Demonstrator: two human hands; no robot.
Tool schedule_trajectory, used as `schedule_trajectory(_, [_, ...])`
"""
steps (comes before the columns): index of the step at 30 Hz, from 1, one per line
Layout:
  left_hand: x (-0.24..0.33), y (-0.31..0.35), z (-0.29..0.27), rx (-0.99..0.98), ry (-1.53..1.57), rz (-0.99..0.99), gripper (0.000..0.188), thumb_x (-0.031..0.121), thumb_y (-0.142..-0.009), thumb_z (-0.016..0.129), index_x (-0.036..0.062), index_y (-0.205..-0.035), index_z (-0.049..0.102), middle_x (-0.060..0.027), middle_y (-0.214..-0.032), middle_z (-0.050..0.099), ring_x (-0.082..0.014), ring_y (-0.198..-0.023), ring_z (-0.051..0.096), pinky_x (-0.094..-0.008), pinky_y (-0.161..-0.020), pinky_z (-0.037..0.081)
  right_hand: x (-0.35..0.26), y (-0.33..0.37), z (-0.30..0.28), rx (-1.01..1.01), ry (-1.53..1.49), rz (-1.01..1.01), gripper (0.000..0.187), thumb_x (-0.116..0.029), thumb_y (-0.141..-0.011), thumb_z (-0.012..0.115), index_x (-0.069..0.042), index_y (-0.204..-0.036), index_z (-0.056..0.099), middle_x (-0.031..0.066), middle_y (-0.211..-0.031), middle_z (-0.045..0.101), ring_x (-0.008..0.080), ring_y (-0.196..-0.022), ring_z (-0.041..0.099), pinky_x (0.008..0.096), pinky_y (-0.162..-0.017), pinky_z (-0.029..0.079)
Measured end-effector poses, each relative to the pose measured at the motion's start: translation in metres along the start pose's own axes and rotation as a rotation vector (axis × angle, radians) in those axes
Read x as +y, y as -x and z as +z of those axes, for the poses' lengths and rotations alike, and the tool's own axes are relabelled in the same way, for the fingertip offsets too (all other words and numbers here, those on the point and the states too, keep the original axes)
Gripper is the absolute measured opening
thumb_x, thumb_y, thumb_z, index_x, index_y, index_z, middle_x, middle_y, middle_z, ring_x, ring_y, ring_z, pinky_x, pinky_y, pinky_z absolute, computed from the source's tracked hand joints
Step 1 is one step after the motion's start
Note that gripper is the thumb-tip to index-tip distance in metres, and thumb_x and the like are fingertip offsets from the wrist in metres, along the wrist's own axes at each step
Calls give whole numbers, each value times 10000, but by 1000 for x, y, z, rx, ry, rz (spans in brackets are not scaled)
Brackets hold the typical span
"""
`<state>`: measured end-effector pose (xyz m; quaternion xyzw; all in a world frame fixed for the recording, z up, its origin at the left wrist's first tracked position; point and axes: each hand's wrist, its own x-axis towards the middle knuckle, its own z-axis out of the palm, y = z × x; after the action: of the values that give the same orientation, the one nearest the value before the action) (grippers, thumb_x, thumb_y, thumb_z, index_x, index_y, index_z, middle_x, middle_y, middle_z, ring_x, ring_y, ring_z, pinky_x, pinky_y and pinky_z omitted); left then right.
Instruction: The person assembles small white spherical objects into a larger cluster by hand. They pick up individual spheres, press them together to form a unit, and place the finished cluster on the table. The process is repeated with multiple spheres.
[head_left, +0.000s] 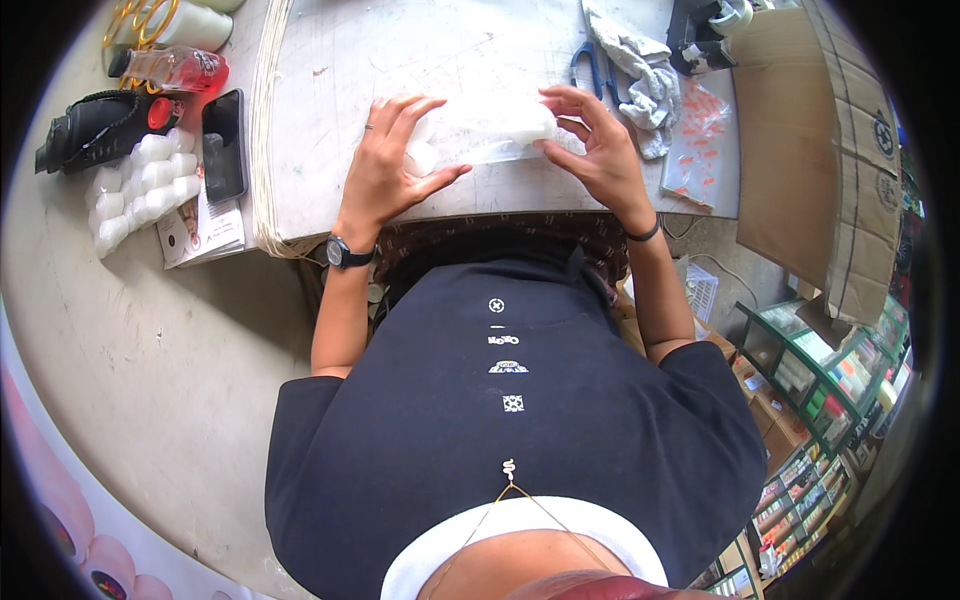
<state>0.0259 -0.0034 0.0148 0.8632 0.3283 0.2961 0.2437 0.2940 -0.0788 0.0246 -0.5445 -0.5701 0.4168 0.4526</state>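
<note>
A white pack in clear plastic film lies on the white tabletop in front of me; glare blurs its shape. My left hand is curved around the left end of this pack, fingers over the far side and thumb along the near side. Rounded white lumps show against that palm. At the right end, my right hand has fingers and thumb bent around the film. A black watch is on my left wrist and a dark band on my right.
To the left are a pack of white rounded pieces, a phone, a bottle of red drink and a black bottle. Blue-handled scissors, a grey-white cloth, a printed clear bag and cardboard are right.
</note>
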Motion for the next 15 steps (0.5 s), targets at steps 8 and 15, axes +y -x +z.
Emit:
schedule_trajectory(8, [-1, -1, 2, 0, -6, 3, 714, 308, -681, 905, 34, -1268, 605, -135, -1236, 614, -325, -1144, 570, -415, -978, 485, 17, -6, 7, 26, 57, -14, 698, 71, -780, 773, -83, -1401, 493, 88, -1159, 623, 152, -1073, 634, 312, -946, 581])
schedule_trajectory(15, [-3, 1, 3, 0, -29, 5, 722, 416, -708, 876, 98, -1294, 599, -113, -1221, 611, -315, -1132, 588, -468, -1049, 449, 31, -29, -4, -49, 463, -336, 718, -49, -767, 801, -170, -1426, 545, 109, -1136, 682, 232, -947, 675, 329, -861, 572])
